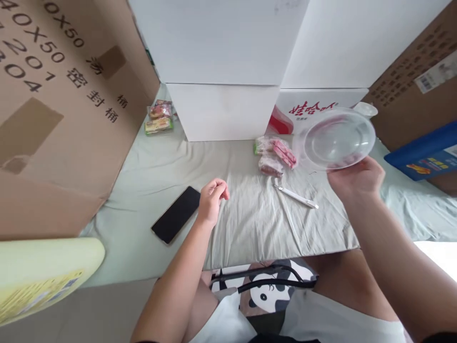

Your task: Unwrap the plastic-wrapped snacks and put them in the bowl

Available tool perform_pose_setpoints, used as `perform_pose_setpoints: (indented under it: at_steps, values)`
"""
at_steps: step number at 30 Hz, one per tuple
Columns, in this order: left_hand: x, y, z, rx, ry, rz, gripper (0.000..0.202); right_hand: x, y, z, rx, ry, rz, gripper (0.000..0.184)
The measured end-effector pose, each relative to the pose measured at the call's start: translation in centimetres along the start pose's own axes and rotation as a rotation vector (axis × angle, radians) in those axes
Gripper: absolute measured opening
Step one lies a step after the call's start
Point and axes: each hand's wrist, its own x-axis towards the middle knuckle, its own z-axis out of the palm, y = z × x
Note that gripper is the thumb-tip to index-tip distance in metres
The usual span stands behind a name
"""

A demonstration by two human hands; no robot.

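My right hand (357, 181) grips the near rim of a clear plastic bowl (337, 138) and holds it tilted above the pale cloth (250, 224). My left hand (212, 197) hovers over the cloth with its fingers curled loosely inward and nothing visible in them, just right of a black phone (176, 214) lying face down. Several wrapped pink snack packets (274, 155) lie on the cloth left of the bowl. A white pen-like tool (296, 196) lies between the packets and my right hand.
Large cardboard boxes (60, 105) stand at the left and far right. White boxes (221, 109) stand at the back, with more snack packets (159, 119) beside them. A blue box (424, 152) lies at the right. A pale yellow object (43, 271) sits at the lower left.
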Motion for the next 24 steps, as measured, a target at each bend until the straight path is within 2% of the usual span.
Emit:
perform_pose_setpoints:
  at_steps: [3,5,7,9,11,13,18,24]
  values:
    - [0.3,-0.3,0.2,0.031,0.019,-0.005,0.020,-0.3,0.7,-4.5,-0.037,0.231,0.004,0.031]
    - [0.6,-0.4,0.3,0.040,0.039,-0.011,0.020,-0.9,1.4,-6.2,-0.234,0.354,-0.036,0.025]
    - [0.9,-0.6,0.5,0.052,0.057,-0.015,0.020,-1.8,2.3,-6.8,-0.488,0.348,-0.096,0.018]
    - [1.1,-0.7,0.8,0.069,0.063,-0.015,0.019,-2.7,3.0,-6.5,-0.701,0.248,-0.148,0.015]
    - [1.1,-0.9,1.1,0.082,0.060,-0.019,0.019,-3.5,3.5,-5.5,-0.873,0.155,-0.215,0.025]
    - [1.1,-1.1,1.1,0.094,0.055,-0.024,0.019,-4.2,3.7,-4.2,-0.935,0.120,-0.279,0.034]
    - [1.2,-1.6,0.9,0.119,0.054,-0.036,0.021,-5.5,4.3,-1.3,-0.856,0.093,-0.330,0.035]
    - [1.5,-2.0,0.8,0.083,0.070,-0.061,0.021,-6.9,5.8,0.2,-0.746,-0.066,-0.282,0.030]
